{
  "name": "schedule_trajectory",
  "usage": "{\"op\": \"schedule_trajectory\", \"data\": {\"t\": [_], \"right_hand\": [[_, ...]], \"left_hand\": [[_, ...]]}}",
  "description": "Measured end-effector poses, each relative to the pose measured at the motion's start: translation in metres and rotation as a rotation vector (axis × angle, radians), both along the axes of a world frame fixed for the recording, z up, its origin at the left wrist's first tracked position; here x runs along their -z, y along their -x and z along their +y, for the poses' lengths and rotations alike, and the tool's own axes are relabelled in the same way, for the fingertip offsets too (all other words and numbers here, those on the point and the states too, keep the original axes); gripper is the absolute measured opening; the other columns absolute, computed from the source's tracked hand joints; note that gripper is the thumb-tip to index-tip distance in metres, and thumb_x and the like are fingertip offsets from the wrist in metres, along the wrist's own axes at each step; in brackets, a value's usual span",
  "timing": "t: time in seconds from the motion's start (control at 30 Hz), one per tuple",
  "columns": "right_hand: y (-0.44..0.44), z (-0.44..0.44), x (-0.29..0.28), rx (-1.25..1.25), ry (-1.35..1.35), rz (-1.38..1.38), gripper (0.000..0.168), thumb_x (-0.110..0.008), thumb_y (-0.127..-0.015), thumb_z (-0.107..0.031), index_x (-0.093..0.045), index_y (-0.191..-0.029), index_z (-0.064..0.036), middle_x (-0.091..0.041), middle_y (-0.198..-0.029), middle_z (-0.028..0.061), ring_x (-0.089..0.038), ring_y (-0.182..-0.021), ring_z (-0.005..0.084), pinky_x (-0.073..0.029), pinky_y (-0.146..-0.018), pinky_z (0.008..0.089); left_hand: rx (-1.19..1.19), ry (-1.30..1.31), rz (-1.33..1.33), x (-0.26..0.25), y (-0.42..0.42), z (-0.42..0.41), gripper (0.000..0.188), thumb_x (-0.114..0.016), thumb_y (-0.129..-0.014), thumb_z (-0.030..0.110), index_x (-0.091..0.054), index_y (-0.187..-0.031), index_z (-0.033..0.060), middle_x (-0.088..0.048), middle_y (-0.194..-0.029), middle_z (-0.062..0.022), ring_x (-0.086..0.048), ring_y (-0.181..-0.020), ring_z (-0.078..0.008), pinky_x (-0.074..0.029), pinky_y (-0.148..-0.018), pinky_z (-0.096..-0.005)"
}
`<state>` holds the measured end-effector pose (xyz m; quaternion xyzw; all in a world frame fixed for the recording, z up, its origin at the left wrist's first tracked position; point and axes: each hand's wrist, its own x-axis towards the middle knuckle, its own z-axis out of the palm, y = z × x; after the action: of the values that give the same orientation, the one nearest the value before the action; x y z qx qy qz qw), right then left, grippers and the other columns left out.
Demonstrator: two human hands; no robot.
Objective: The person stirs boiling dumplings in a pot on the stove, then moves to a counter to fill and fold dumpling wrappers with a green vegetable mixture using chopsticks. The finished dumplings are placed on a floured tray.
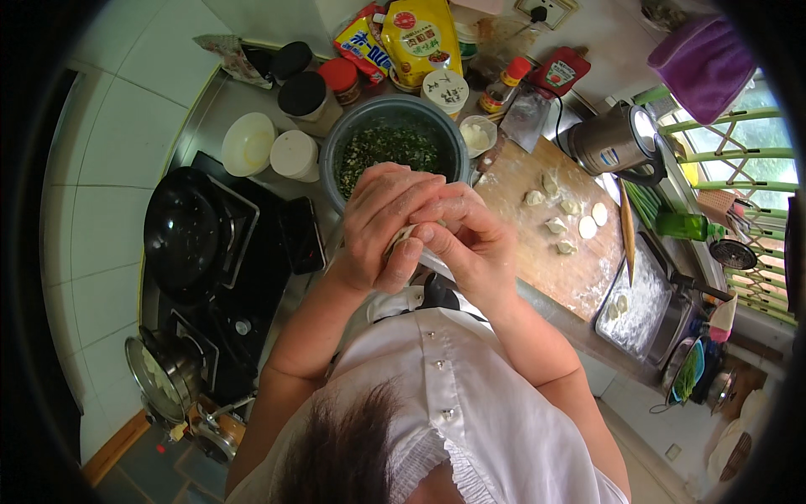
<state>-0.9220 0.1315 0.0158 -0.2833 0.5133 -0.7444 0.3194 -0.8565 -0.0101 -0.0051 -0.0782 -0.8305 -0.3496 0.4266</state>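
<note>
Between my left hand [387,220] and my right hand [469,230] is a dumpling [400,239], mostly hidden by my fingers. My thumbs and fingertips press at its pale dough edge. Flour dusts both hands, which are over the near rim of a grey bowl [456,126] filled with chopped green filling [390,148]. To the right, a floured wooden board [522,239] carries several folded dumplings [556,225]. Two round dough wrappers [593,220] also lie there, beside a tapered wooden rolling pin [627,233].
A floured tray [636,309] holds dumplings at the right, below a green bottle [681,225]. An electric kettle [614,138] stands behind the board. Leftward are a black wok [182,233], a phone [303,233] and a steel pot [167,372] on the stove. Seasoning packets [419,44] and jars line the back.
</note>
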Motion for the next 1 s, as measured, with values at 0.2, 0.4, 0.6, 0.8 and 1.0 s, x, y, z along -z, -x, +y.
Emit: {"op": "schedule_trajectory", "data": {"t": [0.2,0.4,0.6,0.8,1.0], "right_hand": [[-0.005,0.0,0.004,0.033,0.046,0.0,0.013,-0.068,-0.086,-0.003,-0.066,-0.099,0.0,-0.055,-0.108,0.0069,-0.057,-0.092,0.012,-0.047,-0.071,0.0237],[-0.005,0.009,-0.015,0.111,-0.077,0.397,0.022,-0.073,-0.08,-0.005,-0.066,-0.101,-0.001,-0.056,-0.105,0.0097,-0.058,-0.089,0.0176,-0.049,-0.074,0.029],[0.016,-0.003,-0.011,0.165,0.092,0.725,0.075,-0.068,-0.078,-0.048,-0.049,-0.128,0.005,-0.051,-0.128,0.0196,-0.041,-0.125,0.0389,-0.024,-0.109,0.0524],[0.016,-0.015,-0.012,-0.012,0.035,0.788,0.069,-0.045,-0.09,-0.05,-0.05,-0.128,0.007,-0.053,-0.128,0.0223,-0.04,-0.129,0.0414,-0.027,-0.109,0.0502],[0.017,-0.017,-0.011,0.072,0.097,0.81,0.043,-0.043,-0.09,-0.027,-0.059,-0.115,0.004,-0.062,-0.114,0.0184,-0.053,-0.113,0.0409,-0.038,-0.1,0.0473]], "left_hand": [[-0.036,0.011,0.093,0.003,0.003,0.005,0.047,-0.031,-0.093,0.023,-0.063,-0.104,-0.0089,-0.068,-0.099,-0.0214,-0.066,-0.085,-0.0343,-0.053,-0.076,-0.0439],[-0.145,0.084,0.102,-0.003,0.0,0.007,0.045,-0.03,-0.095,0.024,-0.063,-0.092,-0.0062,-0.067,-0.087,-0.0178,-0.065,-0.073,-0.0329,-0.053,-0.065,-0.0403],[-0.139,-0.668,-0.197,-0.009,-0.018,0.048,0.048,-0.03,-0.095,0.038,-0.055,-0.076,0.0019,-0.058,-0.071,-0.0082,-0.059,-0.067,-0.0218,-0.046,-0.062,-0.0346],[0.126,-1.111,-0.285,-0.008,-0.011,0.063,0.045,-0.03,-0.093,0.036,-0.058,-0.084,0.0021,-0.062,-0.084,-0.0069,-0.06,-0.076,-0.0181,-0.046,-0.07,-0.0325],[0.229,-0.733,-0.076,-0.013,-0.006,0.049,0.04,-0.036,-0.092,0.027,-0.062,-0.092,-0.0037,-0.065,-0.086,-0.0139,-0.063,-0.077,-0.0226,-0.048,-0.069,-0.0327]]}}
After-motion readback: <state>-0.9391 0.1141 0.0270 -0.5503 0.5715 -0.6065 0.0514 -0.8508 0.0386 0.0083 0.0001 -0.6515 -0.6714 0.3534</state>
